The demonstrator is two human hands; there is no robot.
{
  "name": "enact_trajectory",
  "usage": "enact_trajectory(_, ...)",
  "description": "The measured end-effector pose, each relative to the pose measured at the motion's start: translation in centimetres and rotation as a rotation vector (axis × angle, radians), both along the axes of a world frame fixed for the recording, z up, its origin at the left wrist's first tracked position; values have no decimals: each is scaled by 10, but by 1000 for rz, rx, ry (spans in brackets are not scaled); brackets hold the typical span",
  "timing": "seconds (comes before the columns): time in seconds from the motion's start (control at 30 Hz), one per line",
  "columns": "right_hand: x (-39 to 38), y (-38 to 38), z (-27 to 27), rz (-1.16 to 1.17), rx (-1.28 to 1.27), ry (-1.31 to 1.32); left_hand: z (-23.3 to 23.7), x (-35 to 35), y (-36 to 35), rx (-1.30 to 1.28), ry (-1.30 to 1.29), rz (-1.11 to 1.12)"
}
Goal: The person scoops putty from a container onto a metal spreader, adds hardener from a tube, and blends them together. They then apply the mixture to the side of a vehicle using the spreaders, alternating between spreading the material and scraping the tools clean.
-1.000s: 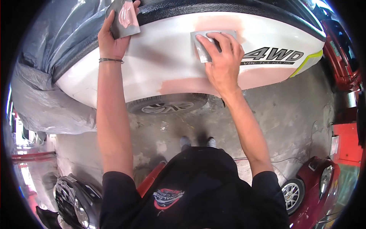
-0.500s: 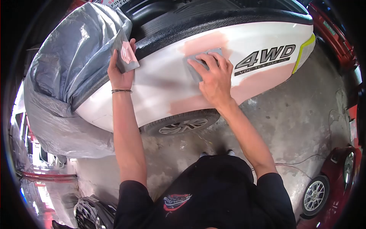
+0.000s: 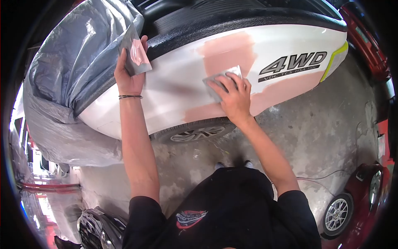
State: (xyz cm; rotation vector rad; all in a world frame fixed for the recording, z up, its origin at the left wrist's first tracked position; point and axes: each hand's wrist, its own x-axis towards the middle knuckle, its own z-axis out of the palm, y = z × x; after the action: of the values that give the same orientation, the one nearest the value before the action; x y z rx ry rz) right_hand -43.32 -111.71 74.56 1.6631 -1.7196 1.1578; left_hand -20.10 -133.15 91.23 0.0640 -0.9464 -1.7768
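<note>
My left hand (image 3: 130,76) grips a flat grey plate (image 3: 144,67) that carries a blob of pink body filler (image 3: 137,52). In my right hand (image 3: 234,97) is a thin grey filler spreader (image 3: 213,88), its fingers pressed over the back of the blade. The spreader lies against the white side panel (image 3: 174,87) of a pickup, at the lower end of a pink filler patch (image 3: 230,50). More pink filler (image 3: 286,85) runs along the panel's lower edge, under the 4WD lettering (image 3: 293,63).
Grey plastic sheeting (image 3: 78,74) covers the vehicle at left. The bed's black rail (image 3: 232,21) tops the panel, and a wheel (image 3: 197,133) sits below. A dark red car (image 3: 360,203) and a hose (image 3: 317,179) are at right on the concrete floor (image 3: 323,120).
My right hand has drawn the spreader down the panel, uncovering more of the pink patch above it. The left hand still holds the plate, in nearly the same place.
</note>
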Motion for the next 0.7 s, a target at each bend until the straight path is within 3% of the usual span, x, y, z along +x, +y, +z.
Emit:
enact_trajectory(0.13, 2, 17, -33, 10, 83, -28, 0, 0, -1, 14, 24, -19)
enact_trajectory(0.47, -21, 14, 62, 27, -59, -15, -3, 4, -6, 21, 37, -72)
enact_trajectory(0.7, -13, 4, 86, 17, -86, -24, -3, 4, -7, 2, 23, -56)
